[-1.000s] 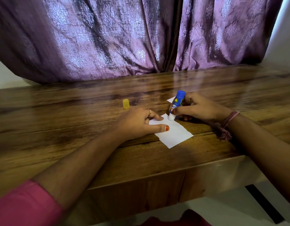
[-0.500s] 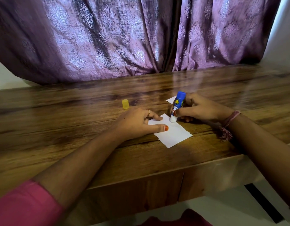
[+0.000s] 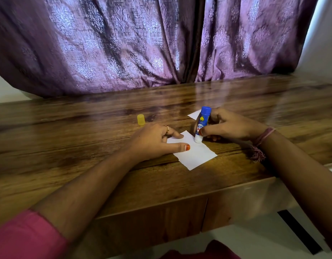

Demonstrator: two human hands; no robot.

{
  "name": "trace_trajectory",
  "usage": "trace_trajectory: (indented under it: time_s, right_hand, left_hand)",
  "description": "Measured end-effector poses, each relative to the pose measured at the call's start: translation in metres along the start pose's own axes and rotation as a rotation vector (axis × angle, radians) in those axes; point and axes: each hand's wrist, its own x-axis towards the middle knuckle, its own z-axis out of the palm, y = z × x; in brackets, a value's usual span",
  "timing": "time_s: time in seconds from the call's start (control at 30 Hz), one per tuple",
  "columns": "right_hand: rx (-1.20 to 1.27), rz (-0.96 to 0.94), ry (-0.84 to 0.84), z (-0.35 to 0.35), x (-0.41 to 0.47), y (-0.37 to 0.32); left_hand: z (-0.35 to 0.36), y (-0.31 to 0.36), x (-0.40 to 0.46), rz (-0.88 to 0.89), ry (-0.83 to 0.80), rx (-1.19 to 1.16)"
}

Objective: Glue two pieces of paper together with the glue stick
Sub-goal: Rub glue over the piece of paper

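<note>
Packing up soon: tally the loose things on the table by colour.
White: 2, the paper under the left hand and the second paper behind the glue stick.
Blue: 1, the glue stick in the right hand.
Yellow: 1, the cap.
Total: 4

My left hand (image 3: 154, 141) lies palm down, thumb and forefinger stretched out straight and spread apart, the other fingers tucked behind. My right hand (image 3: 230, 126) curls in a grip, thumb tip pinched in front. Both forearms reach forward, angled toward each other.
</note>
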Motion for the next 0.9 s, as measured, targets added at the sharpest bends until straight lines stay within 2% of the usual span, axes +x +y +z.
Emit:
trace_trajectory:
  time_s: [0.53, 0.9]
  right_hand:
    - [0.050, -0.015, -0.055, -0.003, -0.005, 0.002]
    - [0.122, -0.062, -0.161, -0.006, -0.011, 0.000]
  left_hand:
    - [0.001, -0.001, 0.000, -0.005, 0.001, -0.028]
    - [0.001, -0.002, 0.002, -0.014, -0.008, -0.028]
